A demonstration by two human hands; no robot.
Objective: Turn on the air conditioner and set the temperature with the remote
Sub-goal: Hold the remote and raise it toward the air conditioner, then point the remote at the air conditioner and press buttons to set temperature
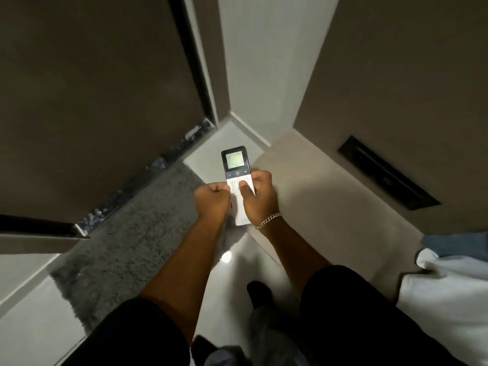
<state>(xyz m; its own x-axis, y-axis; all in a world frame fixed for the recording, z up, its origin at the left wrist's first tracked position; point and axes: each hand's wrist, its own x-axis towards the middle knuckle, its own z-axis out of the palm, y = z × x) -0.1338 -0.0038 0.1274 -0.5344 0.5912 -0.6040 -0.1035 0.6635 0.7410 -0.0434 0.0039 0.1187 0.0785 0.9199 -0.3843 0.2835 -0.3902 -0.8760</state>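
A slim white remote (235, 169) with a lit greenish screen at its top is held upright in front of me, in the middle of the view. My right hand (260, 198) wraps its right side, and the thumb rests on a button below the power key. My left hand (212, 199) is curled against the remote's left edge, its fingertips touching the casing. A chain bracelet (268, 220) sits on my right wrist. No air conditioner unit shows clearly in this view.
A dark slotted vent (386, 173) is set in the wall on the right. A grey rug (132, 233) lies on the glossy white floor (229, 294). White and blue bedding (449, 281) is at the right. A dark door panel (92, 101) fills the left.
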